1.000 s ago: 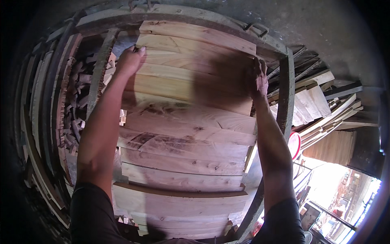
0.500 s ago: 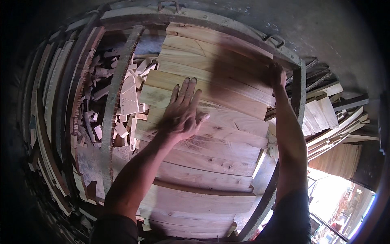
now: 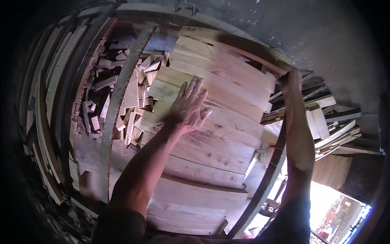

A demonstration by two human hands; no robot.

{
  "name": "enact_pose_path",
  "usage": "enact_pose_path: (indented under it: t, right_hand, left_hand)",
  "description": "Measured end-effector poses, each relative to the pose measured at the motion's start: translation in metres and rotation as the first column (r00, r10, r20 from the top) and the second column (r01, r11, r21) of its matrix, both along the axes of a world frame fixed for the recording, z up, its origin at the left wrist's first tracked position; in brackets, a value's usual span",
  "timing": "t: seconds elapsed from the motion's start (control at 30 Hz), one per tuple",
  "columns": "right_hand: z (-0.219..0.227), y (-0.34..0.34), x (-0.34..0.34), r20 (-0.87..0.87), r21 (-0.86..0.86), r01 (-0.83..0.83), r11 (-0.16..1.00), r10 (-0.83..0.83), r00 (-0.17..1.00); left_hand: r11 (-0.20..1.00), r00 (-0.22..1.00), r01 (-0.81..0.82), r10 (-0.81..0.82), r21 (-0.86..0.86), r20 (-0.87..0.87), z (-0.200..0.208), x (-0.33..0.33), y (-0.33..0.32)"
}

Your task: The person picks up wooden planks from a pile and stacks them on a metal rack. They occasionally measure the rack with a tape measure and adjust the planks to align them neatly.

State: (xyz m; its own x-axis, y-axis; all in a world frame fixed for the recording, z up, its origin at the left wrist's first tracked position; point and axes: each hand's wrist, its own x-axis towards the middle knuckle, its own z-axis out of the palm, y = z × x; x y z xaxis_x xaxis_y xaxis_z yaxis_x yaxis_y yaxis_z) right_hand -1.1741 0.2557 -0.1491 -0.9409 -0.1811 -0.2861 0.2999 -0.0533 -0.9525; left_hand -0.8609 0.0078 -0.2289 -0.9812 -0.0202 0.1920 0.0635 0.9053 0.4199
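Note:
Pale wooden boards (image 3: 231,122) lie side by side in a row, running away from me. My left hand (image 3: 189,106) rests flat on the middle boards, fingers stretched out and thumb apart. At the far right, my right hand (image 3: 290,79) is closed round the right end of the farthest wooden board (image 3: 203,35). A dark gap shows between that end and the boards beside it, while its left end stays close to the row. The right fingertips are partly hidden behind the board's end.
Left of the boards runs a rough-edged bar (image 3: 118,93), with a heap of wood offcuts (image 3: 131,92) around it. Long planks (image 3: 55,89) stand at the far left. More strips of wood (image 3: 339,136) are stacked on the right, beyond a dark frame bar (image 3: 260,193).
My right hand has shifted slightly right, and the farthest board's right end has come away from its neighbours, leaving a gap. My left hand stays flat on the boards. The view has tilted a little.

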Motion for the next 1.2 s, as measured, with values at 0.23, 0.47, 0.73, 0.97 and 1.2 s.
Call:
enact_pose_path:
  t: [0.23,0.47,0.73,0.97,1.2]
  right_hand:
    - [0.138,0.004,0.219,-0.197,-0.224,0.106,0.969,-0.151,0.969]
    - [0.088,0.065,0.574,-0.683,0.497,0.257,0.829,0.191,0.705]
    - [0.124,0.07,0.72,-0.411,0.694,-0.24,0.679,0.648,0.641]
    - [0.125,0.055,0.754,-0.274,0.629,-0.296,0.718,0.562,0.781]
    - [0.123,0.037,0.8,-0.347,0.717,-0.332,0.613,0.727,0.592]
  left_hand:
    - [0.769,0.944,-0.273,0.1,0.578,0.314,0.026,0.012,0.015]
    - [-0.86,0.958,-0.277,-0.21,0.429,0.197,0.088,0.15,0.126]
    - [-0.87,0.981,-0.185,-0.187,0.456,0.041,0.128,0.314,0.104]
    - [-0.861,0.998,-0.032,-0.003,0.508,0.058,0.169,0.404,0.035]
    - [-0.621,0.924,-0.12,0.215,0.774,0.315,0.196,0.493,-0.095]
